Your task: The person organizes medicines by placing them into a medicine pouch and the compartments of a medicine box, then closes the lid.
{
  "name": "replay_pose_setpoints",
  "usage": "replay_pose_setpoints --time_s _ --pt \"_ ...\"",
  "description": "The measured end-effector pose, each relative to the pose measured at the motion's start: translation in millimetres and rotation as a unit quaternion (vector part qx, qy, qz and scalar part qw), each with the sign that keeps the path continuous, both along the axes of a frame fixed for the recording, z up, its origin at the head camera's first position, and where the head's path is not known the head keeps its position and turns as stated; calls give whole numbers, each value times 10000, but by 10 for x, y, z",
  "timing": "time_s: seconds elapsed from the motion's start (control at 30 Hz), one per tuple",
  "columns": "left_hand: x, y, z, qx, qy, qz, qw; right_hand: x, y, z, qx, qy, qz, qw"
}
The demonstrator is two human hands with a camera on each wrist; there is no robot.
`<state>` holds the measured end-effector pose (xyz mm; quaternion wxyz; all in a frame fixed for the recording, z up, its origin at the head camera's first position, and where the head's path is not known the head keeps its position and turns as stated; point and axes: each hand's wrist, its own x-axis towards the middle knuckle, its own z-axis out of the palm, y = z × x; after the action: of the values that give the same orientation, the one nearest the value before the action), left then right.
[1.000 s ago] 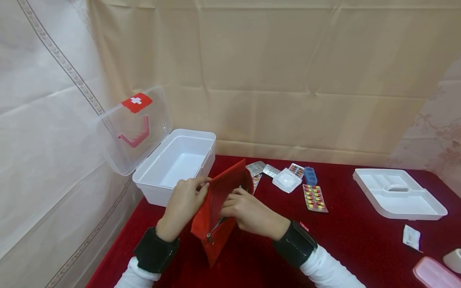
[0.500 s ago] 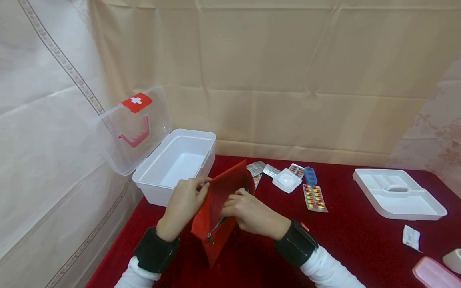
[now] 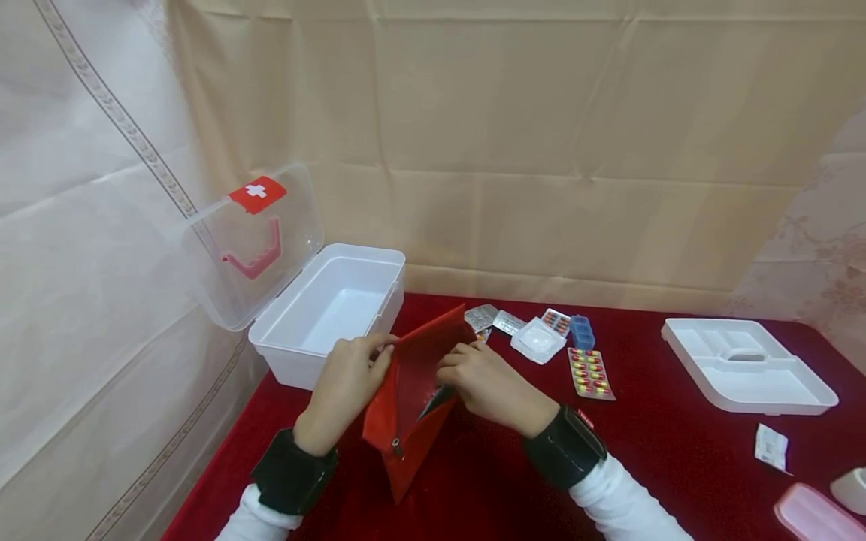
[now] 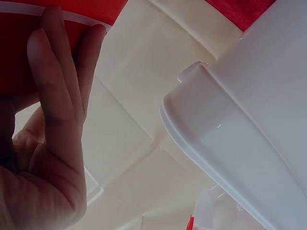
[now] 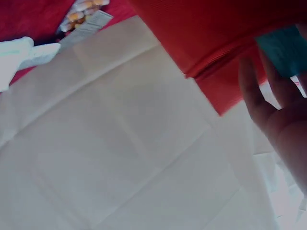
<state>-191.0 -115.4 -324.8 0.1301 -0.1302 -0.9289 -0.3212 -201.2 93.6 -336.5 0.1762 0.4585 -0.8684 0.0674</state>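
A red zip pouch (image 3: 422, 376) stands with its mouth spread, held above the red cloth. My left hand (image 3: 348, 387) grips the pouch's left edge; in the left wrist view its fingers (image 4: 50, 81) lie against the red fabric. At the pouch's mouth is my right hand (image 3: 490, 383), its fingertips hidden from the head camera. Between the fingers of that hand, the right wrist view shows a flat teal packet (image 5: 286, 50) at the zipped opening. A dark piece (image 3: 436, 400) shows below the hand inside the pouch; whether it is the same packet, I cannot tell.
Behind the left hand stands a white first-aid box (image 3: 345, 297) with its clear lid (image 3: 291, 210) raised. Beyond the pouch lie blister packs (image 3: 591, 373), a clear case (image 3: 539, 340) and a blue pill box (image 3: 582, 331). Rightward are a white tray (image 3: 758, 383), a sachet (image 3: 771, 447) and a pink case (image 3: 822, 515).
My right hand has shifted slightly right and up at the pouch's mouth, and more of the dark piece shows beneath it. The left hand keeps its hold.
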Motion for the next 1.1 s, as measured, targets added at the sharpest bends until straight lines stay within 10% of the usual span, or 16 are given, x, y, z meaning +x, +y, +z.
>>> replay_pose_setpoints --time_s 0.67,1.1 --pt "-9 -2 -14 52 -68 13 10000 -93 72 -46 -1005 -1484 544 9823" --pt "-8 17 -35 106 2 -25 9999 -117 140 -97 -603 -2072 243 9761"
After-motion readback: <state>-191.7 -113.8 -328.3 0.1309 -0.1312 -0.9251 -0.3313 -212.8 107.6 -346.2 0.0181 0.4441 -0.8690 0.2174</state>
